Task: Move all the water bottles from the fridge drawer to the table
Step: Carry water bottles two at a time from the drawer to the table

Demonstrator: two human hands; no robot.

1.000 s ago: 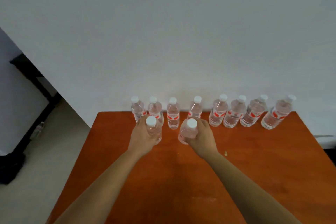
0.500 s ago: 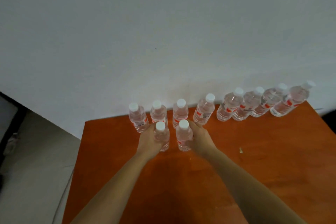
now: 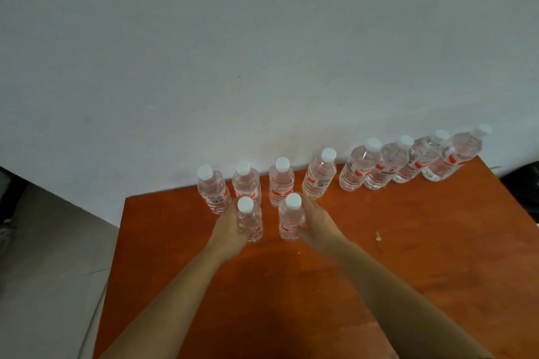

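Several clear water bottles with white caps and red labels stand in a row (image 3: 360, 167) along the back edge of an orange-brown table (image 3: 423, 256), against the wall. In front of that row my left hand (image 3: 226, 226) wraps around one upright bottle (image 3: 248, 220). My right hand (image 3: 316, 223) grips a second upright bottle (image 3: 290, 220) beside it. Both held bottles stand on or just above the tabletop, a small gap between them. The fridge drawer is out of view.
A white wall (image 3: 262, 52) rises right behind the table. Grey floor (image 3: 49, 256) lies to the left, with a dark object (image 3: 7, 198) at the far left edge. A small crumb (image 3: 378, 236) lies on the table right of my hands.
The view has swung left and up. Both hands have carried their bottles forward and set them upright close in front of the back row.
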